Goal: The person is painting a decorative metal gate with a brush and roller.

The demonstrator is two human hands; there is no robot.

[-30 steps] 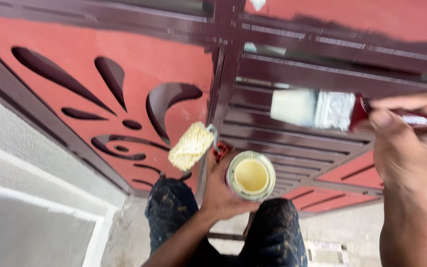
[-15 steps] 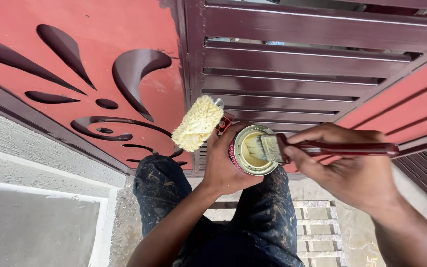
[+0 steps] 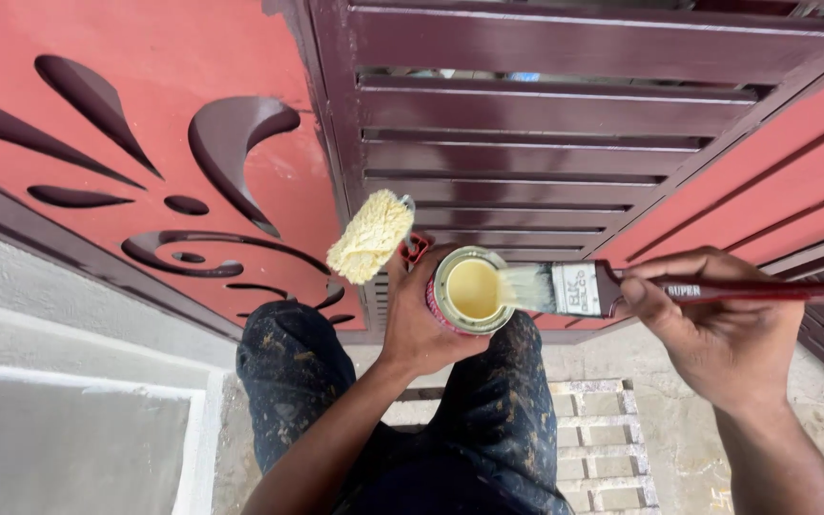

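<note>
My left hand (image 3: pixel 422 319) grips a small round paint can (image 3: pixel 467 291) filled with cream paint, together with a small cream-coated paint roller (image 3: pixel 371 236) that sticks up to the left of the can. My right hand (image 3: pixel 717 319) holds a flat paintbrush (image 3: pixel 612 289) by its dark red handle. The brush lies level, its cream-wet bristles resting over the can's right rim. Both hands are in front of a metal gate (image 3: pixel 545 124) with dark maroon slats and red panels.
The red gate panel (image 3: pixel 145 114) at the left has curved maroon cut-outs. My legs in paint-spattered dark trousers (image 3: pixel 488 420) are below. A grey and white wall (image 3: pixel 59 420) lies at the lower left, and a white ladder or stool step (image 3: pixel 603 439) stands under me on the concrete floor.
The brush came from up on the gate at the right down into the can, then drew back, so the bristles now lie across the can's right rim. The view has shifted slightly.
</note>
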